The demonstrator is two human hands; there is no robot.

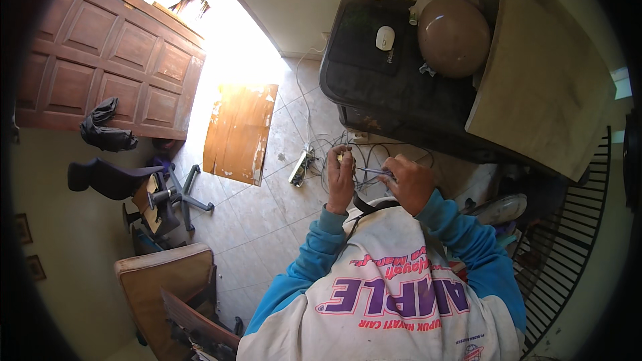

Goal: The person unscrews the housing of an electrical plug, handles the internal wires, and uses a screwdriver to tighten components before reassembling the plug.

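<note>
Both of my hands are raised close together in front of my chest. My right hand [410, 182] is closed round a slim screwdriver [372, 171], its thin shaft pointing left toward my other hand. In a pinch, my left hand [340, 179] grips a small yellowish piece [340, 158], too small and too covered by fingers to name. The screwdriver's tip is close to that piece; I cannot tell whether they touch. Beyond my hands, loose dark cables [381, 149] lie coiled on the floor.
A power strip [301, 168] lies on the tiles. A black table [408, 103] ahead bears a white mouse [384, 38], a brown helmet [453, 35] and a leaning board [545, 73]. Left are a wooden panel [241, 134], an office chair [180, 194] and an open door [120, 53].
</note>
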